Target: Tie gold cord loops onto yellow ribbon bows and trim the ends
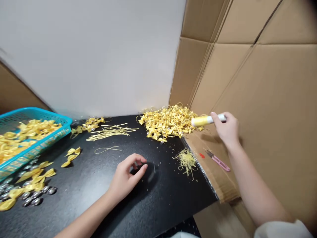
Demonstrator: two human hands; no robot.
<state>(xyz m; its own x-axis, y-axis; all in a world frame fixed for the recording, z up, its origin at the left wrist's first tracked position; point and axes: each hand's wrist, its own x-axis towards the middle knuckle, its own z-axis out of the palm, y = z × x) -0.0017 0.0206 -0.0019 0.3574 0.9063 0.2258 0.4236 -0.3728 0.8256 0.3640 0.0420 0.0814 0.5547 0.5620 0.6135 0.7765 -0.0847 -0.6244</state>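
My right hand [227,130] is raised at the right, its fingers wrapped round a yellow-and-white tube [204,120] held level; I cannot make out its exact kind. Below that hand, pink thread snips [219,161] lie on the cardboard beside a small red piece [201,155]. My left hand [128,175] rests low over the black table, thumb and fingers apart with nothing between them. Just right of its fingertips lies a thin needle [154,167]. A heap of yellow bows with cords [168,122] sits at the back, partly behind the tube.
A blue basket [65,122] of yellow bows stands at left. Near it lie loose bows [71,155] and silvery beads [36,201]. Cut yellow cords [111,131] and a looped cord [106,149] lie mid-table. Thread scraps [187,160] lie by the right edge. Cardboard walls [267,92] stand at right.
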